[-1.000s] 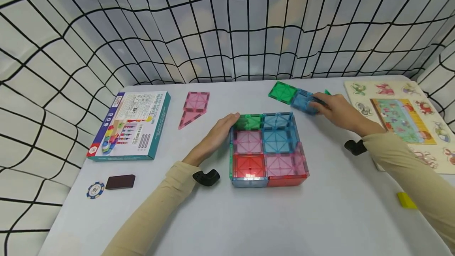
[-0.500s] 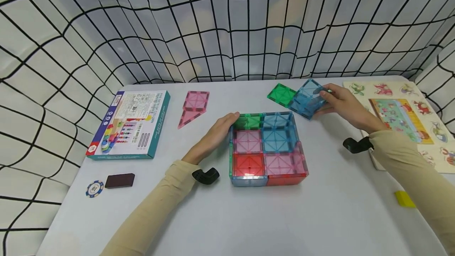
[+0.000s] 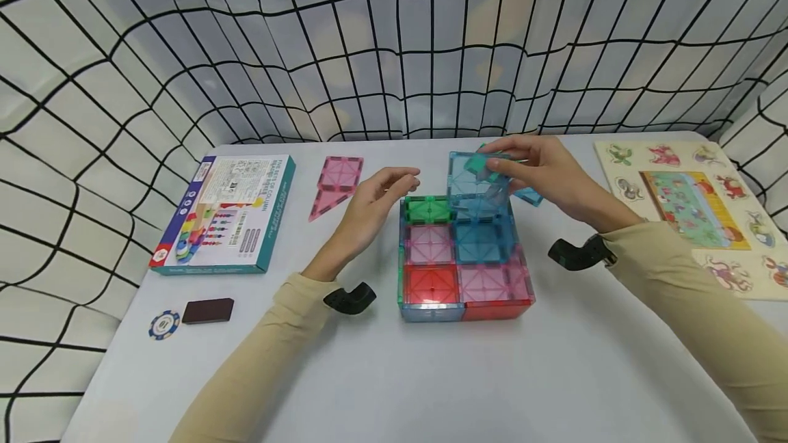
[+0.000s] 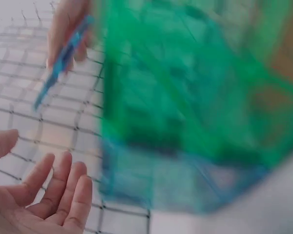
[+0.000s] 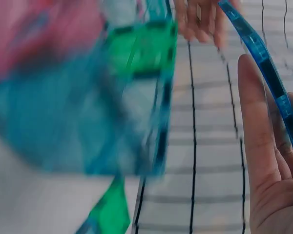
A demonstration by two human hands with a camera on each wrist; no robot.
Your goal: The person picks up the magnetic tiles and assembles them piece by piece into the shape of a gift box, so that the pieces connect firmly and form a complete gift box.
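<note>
shallow tile tray (image 3: 463, 307) on the table (image 3: 431, 388), floored with green, blue, pink and red squares. held upright over its far right corner: blue tile (image 3: 477, 180), translucent, square, pinched at the top edge by right hand (image 3: 550, 180). left hand (image 3: 372, 207) relaxed, fingers loose, hovering just beside the tray's far left corner.

blue tile (image 3: 477, 180), pink tiles (image 3: 335, 183), grid-patterned black-and-white backdrop (image 3: 369, 39)

A white table (image 3: 554, 374) carries a tile tray (image 3: 463, 258), game box (image 3: 224, 214), pink tiles (image 3: 335, 183), poker chip (image 3: 164, 325) and puzzle board (image 3: 695, 204).
</note>
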